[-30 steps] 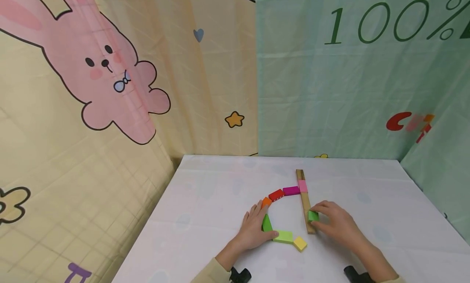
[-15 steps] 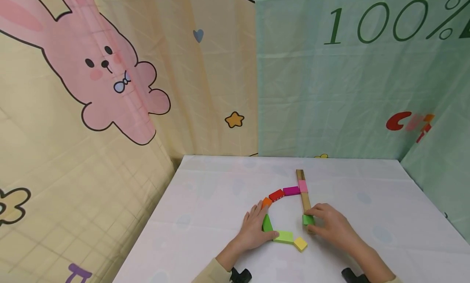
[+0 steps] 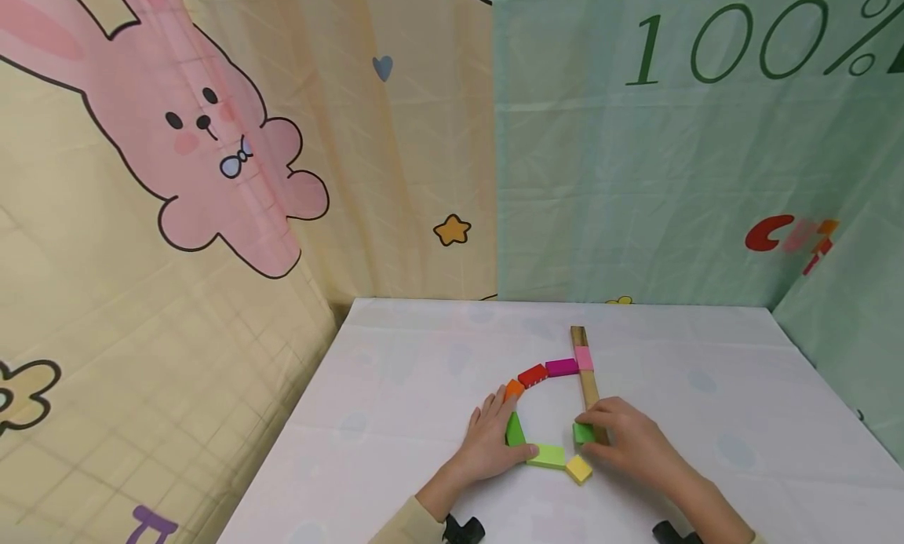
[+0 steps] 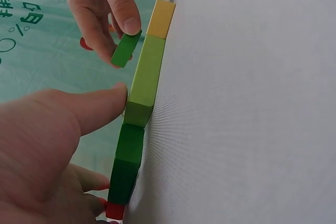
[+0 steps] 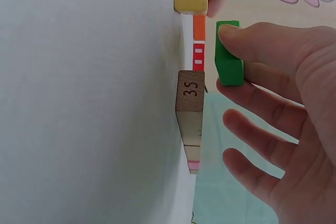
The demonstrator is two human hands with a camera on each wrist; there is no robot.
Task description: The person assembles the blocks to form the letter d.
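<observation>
My right hand (image 3: 636, 438) pinches a small green block (image 3: 583, 432) between thumb and fingers. In the right wrist view this green block (image 5: 229, 56) is held off the table, beside a wooden block (image 5: 190, 90) marked 35. My left hand (image 3: 487, 442) lies with fingers spread along the curved row. Its fingertips are at an orange block (image 3: 516, 388), and its thumb touches a light green block (image 3: 546, 455). Between them stands a darker green block (image 3: 515, 429), partly covered by the hand. A yellow block (image 3: 578, 470) sits at the light green block's right end.
Beyond the left hand the curve runs on through a red block (image 3: 533, 375) and a magenta block (image 3: 562, 367). It meets a straight wooden row (image 3: 589, 388) with a pink block (image 3: 583, 358) in it. All stand on a white-covered table (image 3: 395, 418) backed by printed curtains.
My right hand has carried the green block leftward and slightly nearer, over the wooden row to its left side. The left hand and the laid blocks stay put.
</observation>
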